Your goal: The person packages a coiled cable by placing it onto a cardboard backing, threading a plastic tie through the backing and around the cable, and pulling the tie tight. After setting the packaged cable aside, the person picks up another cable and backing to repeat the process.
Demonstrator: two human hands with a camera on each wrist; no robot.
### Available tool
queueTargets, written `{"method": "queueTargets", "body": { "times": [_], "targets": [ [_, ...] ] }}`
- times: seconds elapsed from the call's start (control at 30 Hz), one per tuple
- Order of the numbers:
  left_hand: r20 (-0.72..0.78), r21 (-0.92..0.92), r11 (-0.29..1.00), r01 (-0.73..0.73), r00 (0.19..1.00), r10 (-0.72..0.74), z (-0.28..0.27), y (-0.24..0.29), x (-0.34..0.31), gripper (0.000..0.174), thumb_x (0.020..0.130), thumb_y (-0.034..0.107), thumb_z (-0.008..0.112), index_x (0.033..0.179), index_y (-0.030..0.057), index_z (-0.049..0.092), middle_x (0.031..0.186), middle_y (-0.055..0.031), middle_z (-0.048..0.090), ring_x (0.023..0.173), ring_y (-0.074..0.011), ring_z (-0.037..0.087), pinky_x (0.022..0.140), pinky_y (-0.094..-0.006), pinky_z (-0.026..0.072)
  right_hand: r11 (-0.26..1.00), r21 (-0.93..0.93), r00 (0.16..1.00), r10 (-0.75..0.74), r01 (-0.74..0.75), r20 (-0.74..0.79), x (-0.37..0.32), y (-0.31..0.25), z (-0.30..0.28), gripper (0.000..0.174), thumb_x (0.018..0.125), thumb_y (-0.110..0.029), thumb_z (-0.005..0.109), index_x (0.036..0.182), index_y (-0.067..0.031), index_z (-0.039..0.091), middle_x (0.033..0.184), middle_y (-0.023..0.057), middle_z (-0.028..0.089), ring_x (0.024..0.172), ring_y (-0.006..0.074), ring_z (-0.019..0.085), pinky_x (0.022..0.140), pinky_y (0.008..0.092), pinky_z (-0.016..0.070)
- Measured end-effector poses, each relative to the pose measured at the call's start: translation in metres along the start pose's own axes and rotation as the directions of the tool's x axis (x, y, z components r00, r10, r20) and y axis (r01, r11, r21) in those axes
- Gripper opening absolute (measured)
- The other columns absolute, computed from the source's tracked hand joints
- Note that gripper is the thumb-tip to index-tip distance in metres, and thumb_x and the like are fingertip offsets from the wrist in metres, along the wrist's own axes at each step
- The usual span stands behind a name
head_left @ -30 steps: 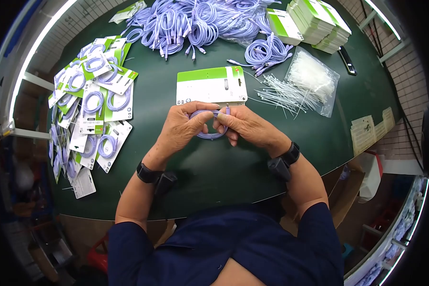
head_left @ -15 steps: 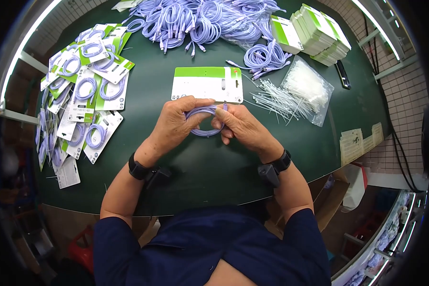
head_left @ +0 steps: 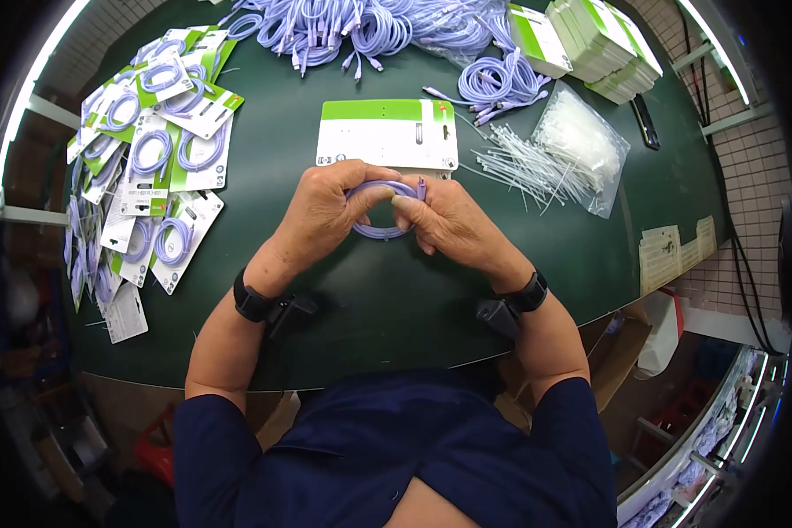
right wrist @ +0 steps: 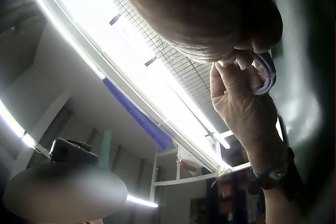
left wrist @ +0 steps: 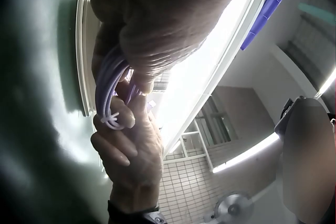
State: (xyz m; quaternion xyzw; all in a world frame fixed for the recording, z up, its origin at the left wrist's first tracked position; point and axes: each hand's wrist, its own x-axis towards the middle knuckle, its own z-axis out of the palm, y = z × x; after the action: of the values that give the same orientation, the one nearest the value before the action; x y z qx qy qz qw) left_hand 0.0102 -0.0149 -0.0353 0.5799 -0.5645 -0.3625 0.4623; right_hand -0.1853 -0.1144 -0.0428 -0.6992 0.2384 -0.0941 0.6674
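Both hands hold a coiled lilac cable [head_left: 378, 232] between them, over the green table. My left hand [head_left: 321, 209] pinches the coil's left and upper side between thumb and fingers. At its right side my right hand [head_left: 460, 222] grips it, with the thumb bent over the strands and a small plug end [head_left: 421, 187] sticking up beside the fingers. In the left wrist view a thin white tie [left wrist: 110, 118] goes round the strands. Just beyond the hands lies a stack of white and green cards [head_left: 378, 136].
Carded cables [head_left: 152, 151] are heaped at the left. A pile of loose lilac cables [head_left: 326, 26] lies at the back, with card stacks [head_left: 598, 44] at back right. Loose white cable ties [head_left: 528, 167], a bag of ties [head_left: 581, 145] and a black-handled tool [head_left: 645, 121] lie on the right.
The head view has shifted, so the table things sit higher in it. Both hands still hold the coil; the right hand's fingers have closed in around its right side.
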Motion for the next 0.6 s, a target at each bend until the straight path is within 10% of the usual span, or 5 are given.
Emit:
{"method": "queueTargets", "body": {
  "times": [0.23,0.5,0.6],
  "targets": [
    [0.156,0.061,0.996,0.064,0.985,-0.073,-0.008,-0.001,-0.002,0.020,0.098,0.012,0.072,0.113,-0.0005,0.075,0.090,-0.0057,0.072,0.072,-0.0097,0.065,0.063,-0.0249,0.0562,0.999,-0.041,0.989,0.001,0.005,0.145,-0.001,-0.001,-0.005,0.032,0.109,-0.026,0.053,0.096,0.0014,0.064,0.075,0.0027,0.063,0.053,0.0090,0.055,0.051,0.0256,0.0486],
    [-0.109,-0.477,0.876,0.069,0.985,-0.137,0.018,0.000,-0.003,0.039,0.107,0.019,0.062,0.138,-0.0032,0.059,0.082,-0.0036,0.066,0.073,-0.0132,0.065,0.075,-0.0272,0.0571,0.989,0.150,0.997,-0.004,0.015,-0.078,0.001,0.001,-0.009,0.032,0.111,-0.028,0.052,0.094,-0.0029,0.062,0.084,0.0008,0.063,0.057,0.0055,0.055,0.054,0.0221,0.0493],
    [-0.108,-0.873,0.477,0.106,0.910,-0.400,0.033,0.017,-0.008,0.049,0.112,0.030,0.050,0.145,-0.0055,0.051,0.079,-0.0037,0.062,0.074,-0.0147,0.065,0.078,-0.0291,0.0574,0.935,0.345,0.990,-0.044,0.088,-0.134,0.004,0.008,-0.009,0.032,0.111,-0.028,0.052,0.099,-0.0011,0.064,0.082,0.0006,0.062,0.056,0.0053,0.053,0.052,0.0219,0.0483]
  ]
}}
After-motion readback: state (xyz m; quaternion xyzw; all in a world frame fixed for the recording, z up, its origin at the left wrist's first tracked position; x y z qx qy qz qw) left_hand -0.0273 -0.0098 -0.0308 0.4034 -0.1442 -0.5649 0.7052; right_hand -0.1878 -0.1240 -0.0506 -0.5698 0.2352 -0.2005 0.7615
